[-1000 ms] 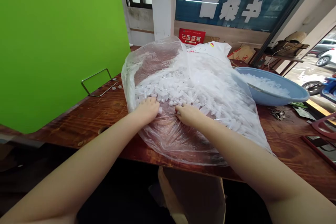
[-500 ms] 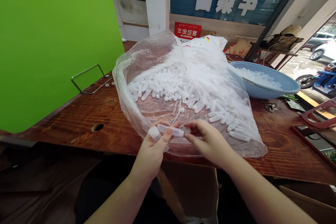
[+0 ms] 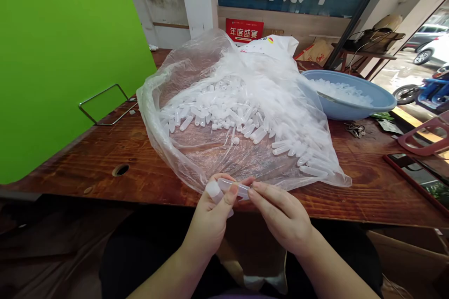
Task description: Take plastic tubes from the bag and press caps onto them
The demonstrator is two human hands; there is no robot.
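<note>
My left hand (image 3: 210, 226) is closed around two translucent plastic tubes near the table's front edge. One tube (image 3: 227, 185) lies crosswise between thumb and fingers, its right end toward my other hand. The second tube (image 3: 213, 190), with a white cap-like end facing up, is tucked in the crook of the thumb. My right hand (image 3: 287, 218) pinches the right end of the crosswise tube; its fingertips cover that end, so I cannot tell whether a cap is there. Just beyond both hands, a clear plastic bag (image 3: 196, 152) lies with its mouth toward me, holding many loose tubes (image 3: 245, 112) and small caps.
A blue basin (image 3: 354, 113) of white translucent pieces stands at the right. Keys (image 3: 355, 130), a pink plastic frame (image 3: 421, 138) and a dark phone-like slab (image 3: 417, 180) are at the right too. On the left are a wire stand (image 3: 105, 103), a round table hole (image 3: 120, 170) and a green panel (image 3: 66, 65).
My right fingers have closed onto the right end of the crosswise tube, where that end showed before. Both hands sit slightly lower in view, and the camera has tilted down a little.
</note>
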